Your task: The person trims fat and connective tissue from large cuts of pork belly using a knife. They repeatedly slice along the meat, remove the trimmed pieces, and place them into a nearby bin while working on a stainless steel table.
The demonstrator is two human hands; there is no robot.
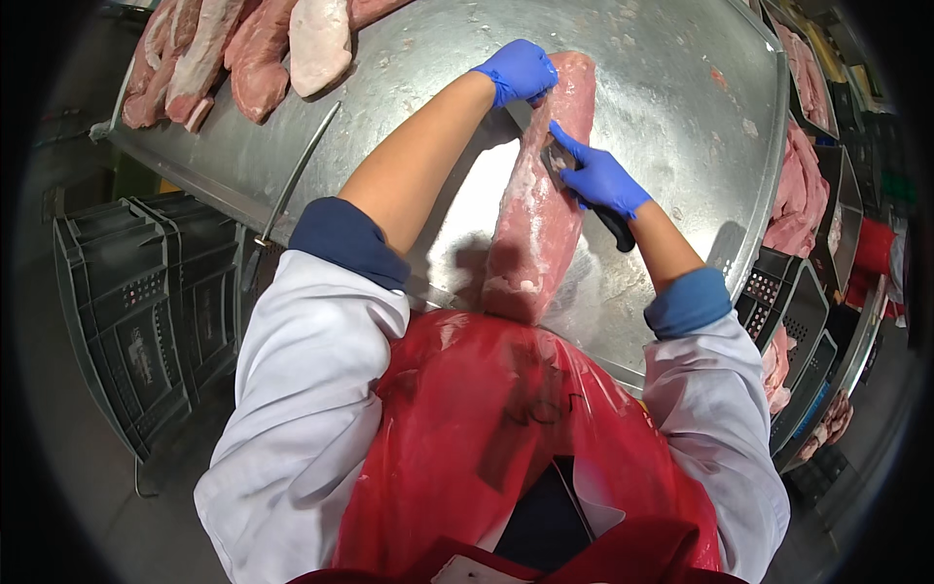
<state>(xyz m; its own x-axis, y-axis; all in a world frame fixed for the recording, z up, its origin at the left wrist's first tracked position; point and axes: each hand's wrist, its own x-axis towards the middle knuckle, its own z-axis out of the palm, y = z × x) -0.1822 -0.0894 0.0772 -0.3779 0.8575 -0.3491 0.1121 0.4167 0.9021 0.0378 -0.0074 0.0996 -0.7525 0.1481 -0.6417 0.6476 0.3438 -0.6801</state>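
A long pink pork loin (538, 224) lies lengthwise in front of me on the metal table (671, 117), its near end close to my apron. My left hand (520, 73), in a blue glove, is closed at the loin's far left edge; its fingertips pinch there. In my gloved right hand (601, 178) is a knife (619, 230) with a black handle that sticks out below the palm. The blade rests against the loin's upper right part, mostly hidden by the fingers. The right index finger points forward along the meat.
Several more meat pieces (258, 63) lie at the table's far left. A honing steel (302, 165) lies across the left edge. Dark plastic crates (126, 311) stand at left. To the right, more crates (788, 292) stand near trays of meat (800, 190).
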